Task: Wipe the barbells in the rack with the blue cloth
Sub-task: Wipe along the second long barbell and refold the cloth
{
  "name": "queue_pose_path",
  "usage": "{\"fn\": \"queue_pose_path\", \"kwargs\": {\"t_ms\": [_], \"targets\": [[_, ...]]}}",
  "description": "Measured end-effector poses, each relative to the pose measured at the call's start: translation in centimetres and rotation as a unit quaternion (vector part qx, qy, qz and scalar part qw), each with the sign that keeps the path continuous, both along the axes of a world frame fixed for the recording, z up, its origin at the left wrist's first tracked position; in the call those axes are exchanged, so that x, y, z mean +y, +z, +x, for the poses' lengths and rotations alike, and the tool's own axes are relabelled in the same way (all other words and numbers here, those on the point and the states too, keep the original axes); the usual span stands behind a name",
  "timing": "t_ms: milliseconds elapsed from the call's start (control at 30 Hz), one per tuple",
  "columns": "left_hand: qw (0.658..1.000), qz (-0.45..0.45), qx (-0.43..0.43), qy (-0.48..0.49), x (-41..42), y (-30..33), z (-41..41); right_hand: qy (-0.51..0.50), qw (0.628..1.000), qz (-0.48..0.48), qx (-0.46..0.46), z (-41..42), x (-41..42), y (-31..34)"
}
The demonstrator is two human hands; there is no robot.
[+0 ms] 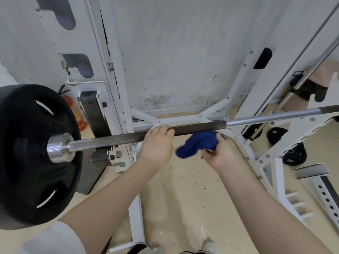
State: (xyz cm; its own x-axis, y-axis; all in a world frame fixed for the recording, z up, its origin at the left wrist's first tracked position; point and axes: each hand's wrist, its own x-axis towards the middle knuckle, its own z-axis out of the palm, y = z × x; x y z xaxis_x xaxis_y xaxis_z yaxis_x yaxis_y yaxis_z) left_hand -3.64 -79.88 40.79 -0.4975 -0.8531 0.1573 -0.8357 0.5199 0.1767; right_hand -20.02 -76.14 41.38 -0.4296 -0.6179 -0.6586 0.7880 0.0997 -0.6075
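Head view: barbell (128, 138) runs left-right; left hand (157, 145) grips it; right hand (222, 154) apparently holds blue cloth (197, 144).

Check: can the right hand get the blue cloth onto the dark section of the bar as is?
Probably yes. The right hand holds the blue cloth just below the bar, nothing between; the left hand grips further left.

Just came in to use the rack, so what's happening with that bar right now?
A person is cleaning the barbell that sits in the white rack. The left hand grips the dark knurled section of the bar. The right hand holds a bunched blue cloth just below the bar, beside the left hand; whether the cloth touches the bar is hard to tell. A black weight plate is loaded on the bar's left end. More plates lean near the rack base on the floor.
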Motion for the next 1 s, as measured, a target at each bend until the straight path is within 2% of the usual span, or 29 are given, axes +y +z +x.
{"fn": "queue_pose_path", "kwargs": {"t_ms": [100, 167, 200, 233, 300, 333, 400, 467, 500, 567, 600, 633, 700, 767, 833, 867, 1000], "targets": [[1.000, 0.004, 0.011, 0.006, 0.0, 0.2, 0.0, -0.059, 0.988, -0.041, 0.135, -3.5, 0.5, 1.3], [1.000, 0.008, 0.024, 0.007, 0.3, 0.4, 0.1, -0.005, 0.951, -0.013, 0.307, -3.6, 0.0, 2.0], [1.000, 0.007, 0.027, 0.005, 0.3, 0.3, 0.1, 0.038, 0.910, 0.007, 0.413, -3.1, -0.4, 2.0], [1.000, 0.004, 0.028, 0.004, 0.3, 0.1, 0.1, 0.094, 0.846, 0.031, 0.524, -2.4, -0.9, 1.5], [1.000, 0.005, 0.029, 0.010, 0.1, -0.1, 0.1, 0.186, 0.684, 0.082, 0.701, 0.0, -1.6, -0.1], [0.999, 0.008, 0.035, 0.015, -0.2, -0.1, 0.1, 0.216, 0.622, 0.090, 0.747, 1.1, -1.7, -0.5], [0.998, 0.007, 0.054, 0.033, -0.5, 0.0, 0.1, 0.261, 0.564, 0.066, 0.781, 1.7, -1.7, -0.9], [0.997, 0.005, 0.054, 0.061, -0.4, 0.0, 0.3, 0.281, 0.536, 0.074, 0.793, -0.2, -1.5, -0.2], [0.996, 0.008, 0.051, 0.075, -0.4, -0.2, 0.4, 0.278, 0.540, 0.102, 0.787, -1.8, -1.6, 0.2], [0.995, 0.014, 0.043, 0.084, -0.4, -0.5, 0.6, 0.246, 0.578, 0.173, 0.759, -4.4, -1.6, 1.0], [0.995, 0.013, 0.045, 0.086, -0.4, -0.5, 0.6, 0.230, 0.595, 0.184, 0.748, -4.3, -1.6, 1.3], [0.995, 0.012, 0.052, 0.090, -0.6, -0.3, 0.6, 0.232, 0.595, 0.175, 0.750, -3.2, -1.8, 1.7], [0.992, 0.018, 0.069, 0.103, -0.8, 0.3, 0.6, 0.285, 0.565, 0.110, 0.766, 1.1, -2.3, 1.6], [0.990, 0.028, 0.075, 0.119, -0.8, 0.7, 0.5, 0.366, 0.504, 0.054, 0.781, 5.6, -2.3, 1.1], [0.986, 0.047, 0.087, 0.137, -0.8, 0.7, 0.5, 0.396, 0.443, 0.039, 0.803, 6.5, -2.4, 1.2], [0.984, 0.056, 0.092, 0.143, -0.8, 0.7, 0.6, 0.388, 0.428, 0.047, 0.815, 5.6, -2.7, 1.4], [0.983, 0.058, 0.100, 0.144, -0.7, 0.3, 0.7, 0.325, 0.433, 0.166, 0.824, 0.3, -3.1, 1.7]]}}
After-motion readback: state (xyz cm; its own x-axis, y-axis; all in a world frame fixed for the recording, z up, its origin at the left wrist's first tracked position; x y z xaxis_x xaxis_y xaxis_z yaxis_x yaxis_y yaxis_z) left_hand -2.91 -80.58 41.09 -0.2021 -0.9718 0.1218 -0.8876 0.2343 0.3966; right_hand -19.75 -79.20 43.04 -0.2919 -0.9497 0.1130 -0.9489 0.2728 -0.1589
